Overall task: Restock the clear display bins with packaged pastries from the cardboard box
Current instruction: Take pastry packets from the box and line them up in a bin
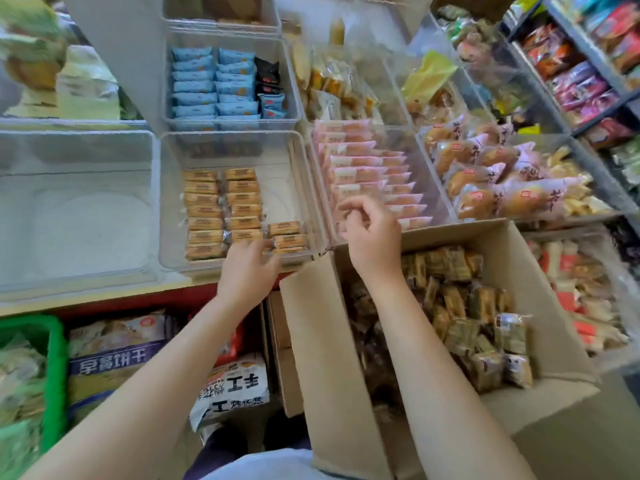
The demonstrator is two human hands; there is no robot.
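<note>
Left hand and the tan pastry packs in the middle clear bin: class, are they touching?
Touching. The head view shows the left hand reaching over the clear bin's front wall, its fingertips overlapping the nearest tan pastry packs with no gap showing.

Bin [301, 174]: clear, holding tan packaged pastries [221, 211] in neat rows. Box [322, 341]: brown cardboard, open, just beside, full of loose pastries.

Both bare arms are reaching forward; left hand [247, 263] is lying fingers down, right hand [372, 233] is hovering, fingers loosely curled.
</note>
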